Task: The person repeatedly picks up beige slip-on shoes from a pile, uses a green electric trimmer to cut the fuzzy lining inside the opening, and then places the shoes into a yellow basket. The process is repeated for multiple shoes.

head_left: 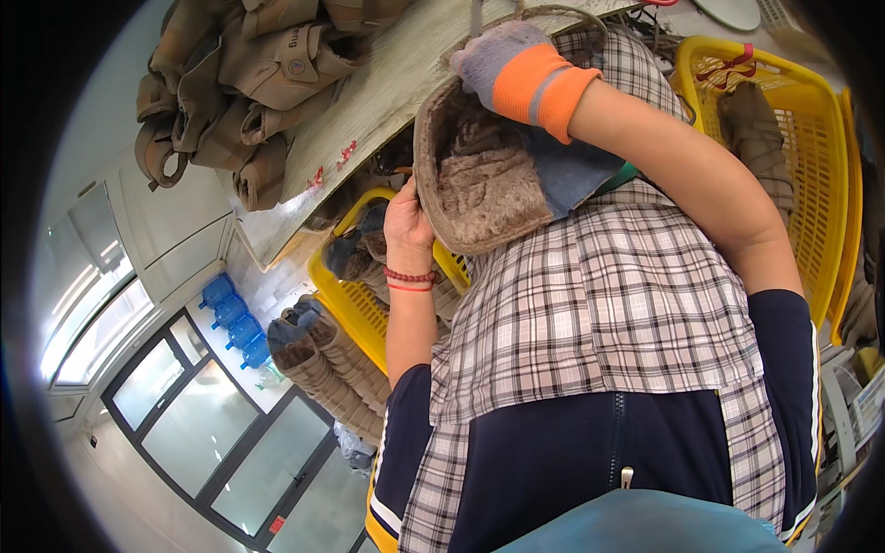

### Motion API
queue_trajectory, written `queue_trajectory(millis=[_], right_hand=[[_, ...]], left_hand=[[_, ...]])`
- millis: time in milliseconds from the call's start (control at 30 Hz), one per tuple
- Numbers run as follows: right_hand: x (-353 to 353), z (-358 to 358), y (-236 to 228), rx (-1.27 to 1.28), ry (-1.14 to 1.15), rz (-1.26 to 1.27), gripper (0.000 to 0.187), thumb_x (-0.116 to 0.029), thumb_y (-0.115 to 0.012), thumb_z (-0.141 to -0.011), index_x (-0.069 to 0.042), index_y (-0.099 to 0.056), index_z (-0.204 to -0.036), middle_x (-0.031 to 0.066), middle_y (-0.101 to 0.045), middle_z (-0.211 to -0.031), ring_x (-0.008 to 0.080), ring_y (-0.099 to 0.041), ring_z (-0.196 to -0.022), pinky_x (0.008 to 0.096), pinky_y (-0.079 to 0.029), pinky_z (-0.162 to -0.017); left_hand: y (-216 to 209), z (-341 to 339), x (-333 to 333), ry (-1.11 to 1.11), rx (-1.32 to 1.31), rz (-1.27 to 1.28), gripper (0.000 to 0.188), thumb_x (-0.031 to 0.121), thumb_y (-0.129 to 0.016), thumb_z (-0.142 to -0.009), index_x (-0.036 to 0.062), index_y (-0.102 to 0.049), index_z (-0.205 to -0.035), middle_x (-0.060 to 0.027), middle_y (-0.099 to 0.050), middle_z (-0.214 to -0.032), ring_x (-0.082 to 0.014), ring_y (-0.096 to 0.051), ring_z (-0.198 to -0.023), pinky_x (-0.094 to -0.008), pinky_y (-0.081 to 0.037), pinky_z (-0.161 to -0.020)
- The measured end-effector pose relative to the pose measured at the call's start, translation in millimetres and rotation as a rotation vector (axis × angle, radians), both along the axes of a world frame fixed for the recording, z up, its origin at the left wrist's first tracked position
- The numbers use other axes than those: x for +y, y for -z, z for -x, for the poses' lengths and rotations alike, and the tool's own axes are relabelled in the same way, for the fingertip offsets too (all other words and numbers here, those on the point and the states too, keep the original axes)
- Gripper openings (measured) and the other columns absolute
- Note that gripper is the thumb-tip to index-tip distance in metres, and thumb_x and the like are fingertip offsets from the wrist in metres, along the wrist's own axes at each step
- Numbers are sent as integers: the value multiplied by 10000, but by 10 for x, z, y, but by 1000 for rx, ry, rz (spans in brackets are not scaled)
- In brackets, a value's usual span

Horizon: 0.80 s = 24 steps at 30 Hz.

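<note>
In front of my apron hangs a brown fleece-lined shoe upper [489,184], its opening toward me and a blue-grey patch inside. My bare left hand [407,219] grips its left edge, with the fingers partly hidden behind it. A grey and orange knit glove covers my right hand [516,76], which is closed at the upper's top rim. What those gloved fingers pinch is hidden. A thin dark cord [576,11] loops just beyond the glove.
Brown shoe uppers [267,83] are piled on the worn pale table [369,106] at the far left. Yellow plastic baskets stand at the left [355,313] and right [816,138], holding more uppers. Stacked uppers [323,359] rise beside the left basket. Blue water jugs [235,323] stand by the wall.
</note>
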State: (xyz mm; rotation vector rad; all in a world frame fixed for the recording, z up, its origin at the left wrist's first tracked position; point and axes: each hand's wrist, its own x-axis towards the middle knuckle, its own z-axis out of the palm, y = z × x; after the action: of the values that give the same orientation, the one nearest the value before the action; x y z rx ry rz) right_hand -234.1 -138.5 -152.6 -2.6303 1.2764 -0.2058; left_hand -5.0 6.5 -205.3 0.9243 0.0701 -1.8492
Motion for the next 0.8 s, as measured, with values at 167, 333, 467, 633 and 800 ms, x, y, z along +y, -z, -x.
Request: queue_trajectory(millis=[167,333,467,633,800], right_hand=[[-37,49,137,-35,23,-37,126,-151,-564,-800,-110,-635,-896,105,-654,-893,268,-631,-863,390,-479,-766],[-29,122,196,-60,67,66,173,-228,-605,-801,-111,-630,-926,84,-630,-943,254,-591,-929,371,-453,-805],[138,478,11,-507,61,275,222,-208,-635,-787,-97,-599,-975,87,-597,-949,267,-559,-904,361,-439,-807],[263,1184,-15,-801,239,323,248,-44,-671,-745,-62,-614,-986,105,-604,-947,282,-569,-858,352,-469,-756],[544,1735,418,-766,493,239,194,-24,-653,-759,-39,-627,-951,110,-614,-948,275,-576,-909,349,-467,-793]], left_hand=[[-26,38,-21,-20,47,-81,294,138,-490,-933,-53,-528,-1153,-164,-583,-1157,-259,-571,-1056,-401,-457,-946],[-58,113,0,-67,-26,-87,298,151,-487,-937,-44,-524,-1159,-156,-582,-1158,-255,-565,-1056,-397,-446,-954],[-190,69,0,-101,-104,-44,299,132,-482,-936,-22,-505,-1192,-137,-553,-1203,-259,-528,-1104,-406,-405,-991],[-989,144,-327,-213,-246,420,410,168,-467,-934,-1,-417,-1304,-99,-471,-1323,-259,-436,-1222,-419,-300,-1069],[-1617,-181,-1030,-493,-393,769,439,253,-505,-919,50,-432,-1301,-92,-489,-1301,-265,-443,-1196,-432,-290,-1063]])
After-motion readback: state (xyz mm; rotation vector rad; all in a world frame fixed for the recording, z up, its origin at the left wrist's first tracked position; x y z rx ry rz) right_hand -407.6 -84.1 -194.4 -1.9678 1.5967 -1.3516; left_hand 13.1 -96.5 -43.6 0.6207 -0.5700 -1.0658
